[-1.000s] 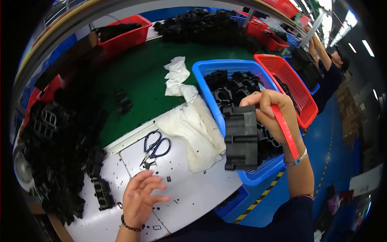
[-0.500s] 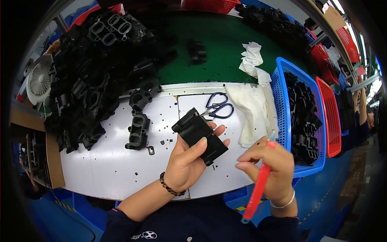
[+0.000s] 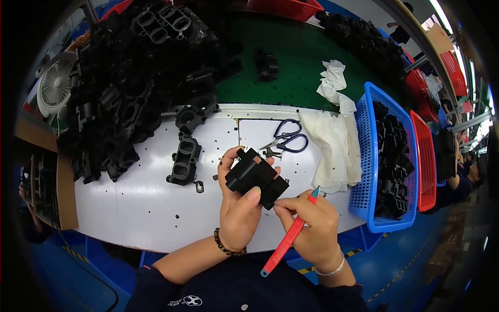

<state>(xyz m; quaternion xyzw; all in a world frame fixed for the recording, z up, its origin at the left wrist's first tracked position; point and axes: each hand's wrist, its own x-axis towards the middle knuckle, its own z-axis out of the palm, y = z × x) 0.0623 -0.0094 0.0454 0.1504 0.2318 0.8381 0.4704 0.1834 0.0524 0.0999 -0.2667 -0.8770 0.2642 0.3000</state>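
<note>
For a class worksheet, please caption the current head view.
Over a white worktop, the left hand holds a black part and the right hand a red tool.

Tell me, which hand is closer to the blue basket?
Right. The right hand is a bit left of the blue basket; the left hand, holding a black part, is farther left.

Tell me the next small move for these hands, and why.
Probably pinch the black part at its near corner with the right hand: it is right at that corner, the pointed tip of its red tool aims away, and the left hand holds the part.
</note>
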